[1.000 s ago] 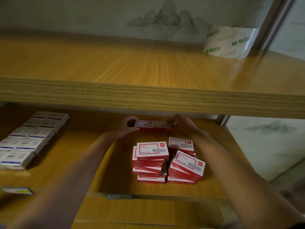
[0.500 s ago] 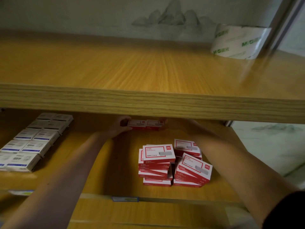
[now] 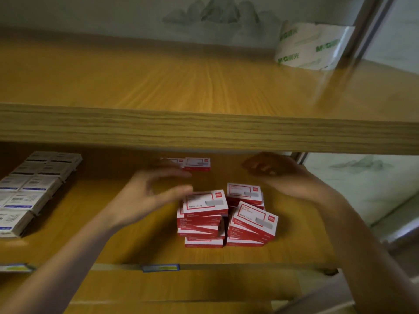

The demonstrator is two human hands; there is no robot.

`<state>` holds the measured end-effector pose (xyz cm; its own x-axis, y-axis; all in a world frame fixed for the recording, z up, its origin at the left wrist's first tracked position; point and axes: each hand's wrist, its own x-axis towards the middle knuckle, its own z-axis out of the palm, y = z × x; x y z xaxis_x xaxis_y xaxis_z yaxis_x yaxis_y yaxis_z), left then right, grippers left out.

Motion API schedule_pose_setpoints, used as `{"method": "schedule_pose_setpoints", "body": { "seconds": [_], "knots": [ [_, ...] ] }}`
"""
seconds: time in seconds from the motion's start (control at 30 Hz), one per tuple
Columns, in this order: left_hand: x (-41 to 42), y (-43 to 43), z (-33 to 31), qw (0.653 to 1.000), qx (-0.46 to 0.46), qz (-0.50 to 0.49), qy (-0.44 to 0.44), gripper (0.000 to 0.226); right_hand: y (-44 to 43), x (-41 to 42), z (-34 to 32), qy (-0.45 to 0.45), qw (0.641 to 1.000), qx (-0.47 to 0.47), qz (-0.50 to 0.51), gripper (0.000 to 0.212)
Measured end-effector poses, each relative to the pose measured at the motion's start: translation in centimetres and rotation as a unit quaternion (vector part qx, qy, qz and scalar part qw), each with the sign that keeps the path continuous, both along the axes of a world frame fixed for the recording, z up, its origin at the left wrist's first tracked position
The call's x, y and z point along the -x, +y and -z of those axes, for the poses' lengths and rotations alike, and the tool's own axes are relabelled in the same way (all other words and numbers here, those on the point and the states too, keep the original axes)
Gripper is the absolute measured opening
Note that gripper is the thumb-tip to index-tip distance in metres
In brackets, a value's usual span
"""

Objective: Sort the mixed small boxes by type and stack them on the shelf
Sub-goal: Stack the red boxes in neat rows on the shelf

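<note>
Two red boxes [image 3: 196, 163] behind, one half-hidden by blurred left hand [image 3: 145, 200]

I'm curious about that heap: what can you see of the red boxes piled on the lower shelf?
The red boxes are small flat cartons, seemingly cardboard, red with white label panels. They sit in uneven stacks, several skewed, the top right one tilted, on the wooden lower shelf. The left hand hovers beside them; contact is unclear.

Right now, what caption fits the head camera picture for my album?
Left hand and right hand hover open near jumbled red boxes; two red boxes lie behind.
</note>
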<state>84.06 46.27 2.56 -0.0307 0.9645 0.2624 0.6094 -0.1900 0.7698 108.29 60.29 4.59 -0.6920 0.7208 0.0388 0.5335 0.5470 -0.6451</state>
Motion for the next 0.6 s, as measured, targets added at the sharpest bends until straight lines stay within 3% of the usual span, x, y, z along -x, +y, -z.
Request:
{"method": "schedule_pose_setpoints", "body": {
  "seconds": [0.07,0.13,0.27,0.4,0.6],
  "knots": [
    [-0.7,-0.9,0.3,0.998,0.012,0.016,0.059,0.053,-1.7,-2.4,0.3,-0.013,1.000,-0.015,-0.009,0.019],
    [-1.2,-1.1,0.6,0.995,0.009,-0.007,0.102,0.066,-3.8,-4.4,1.1,-0.046,0.998,-0.034,-0.003,0.036],
    [-1.7,-1.2,0.8,0.990,0.003,-0.032,0.134,0.071,-5.6,-5.3,2.8,-0.065,0.995,-0.065,0.034,0.057],
    [-1.9,-1.3,1.1,0.994,-0.001,-0.044,0.104,0.060,-6.7,-5.0,2.8,-0.078,0.993,-0.070,0.054,0.065],
    [-0.4,-1.6,1.4,0.998,0.021,-0.043,-0.027,0.049,-7.2,-4.5,3.1,-0.083,0.991,-0.063,0.082,0.061]
  ]
}}
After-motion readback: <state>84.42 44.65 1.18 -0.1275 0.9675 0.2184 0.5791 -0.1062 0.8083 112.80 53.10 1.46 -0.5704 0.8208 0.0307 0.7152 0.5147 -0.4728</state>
